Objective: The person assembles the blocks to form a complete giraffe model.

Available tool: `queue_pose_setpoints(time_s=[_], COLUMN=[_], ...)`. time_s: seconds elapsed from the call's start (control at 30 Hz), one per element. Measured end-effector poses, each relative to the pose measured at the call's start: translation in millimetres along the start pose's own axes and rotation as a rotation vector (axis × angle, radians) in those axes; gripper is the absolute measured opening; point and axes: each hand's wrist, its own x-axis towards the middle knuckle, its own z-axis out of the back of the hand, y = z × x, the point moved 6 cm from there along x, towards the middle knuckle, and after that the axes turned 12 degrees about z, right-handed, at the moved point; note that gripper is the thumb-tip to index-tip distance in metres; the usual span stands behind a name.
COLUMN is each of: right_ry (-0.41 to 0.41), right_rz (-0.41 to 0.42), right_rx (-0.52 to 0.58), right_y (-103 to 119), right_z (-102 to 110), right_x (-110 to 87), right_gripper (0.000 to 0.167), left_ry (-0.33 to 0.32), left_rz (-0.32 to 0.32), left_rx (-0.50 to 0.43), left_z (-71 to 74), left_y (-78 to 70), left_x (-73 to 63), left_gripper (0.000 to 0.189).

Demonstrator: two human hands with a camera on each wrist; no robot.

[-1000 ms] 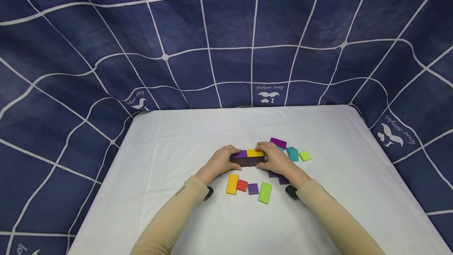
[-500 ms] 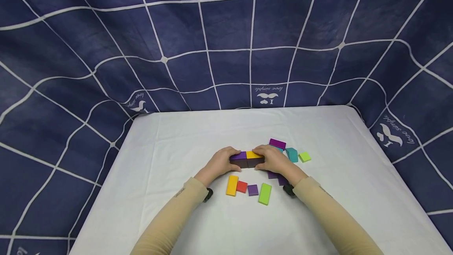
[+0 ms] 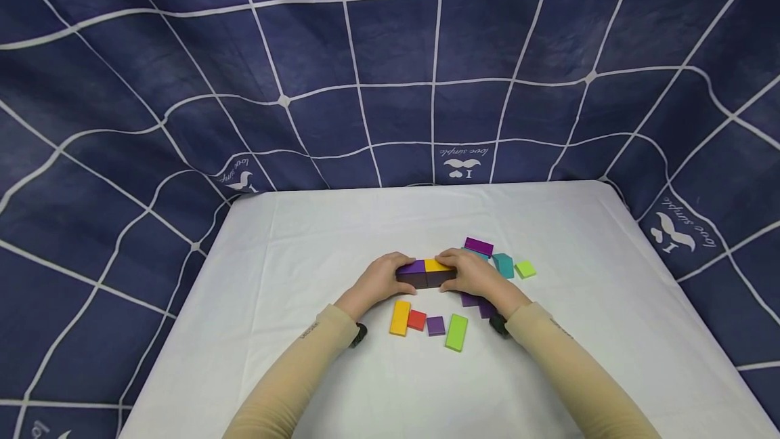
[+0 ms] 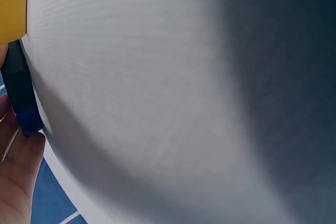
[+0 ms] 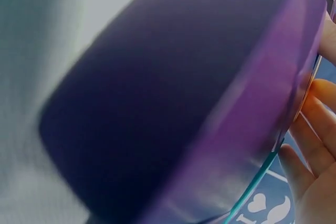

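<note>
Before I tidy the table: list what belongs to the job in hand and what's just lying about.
In the job, judging by what the hands grip:
purple-topped block
yellow-topped block

Lying about, perhaps for later:
amber block
red block
small purple block
long green block
magenta block
blue block
teal block
small lime block
dark purple blocks (partly hidden)

Left fingers [image 3: 402, 258] and right fingers [image 3: 449, 255] curled inward; arms [image 3: 292, 371] extended.

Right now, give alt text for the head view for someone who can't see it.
A left hand and right hand grip a purple-topped block and yellow-topped block, side by side, at a white table. Colored blocks lie nearby; a navy, white-lined cloth hangs behind.
</note>
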Motion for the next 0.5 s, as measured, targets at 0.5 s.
queue_pose_setpoints(time_s=[0.5], right_ry=[-0.001], right_rz=[0.001], right_rx=[0.0], right_y=[0.7], right_z=[1.8], right_x=[-0.2], right_gripper=[0.064], left_ry=[-0.002], left_rz=[-0.017], left_rx=[0.011], left_z=[0.9], left_y=[-0.9], left_x=[-0.1], left_gripper=[0.069])
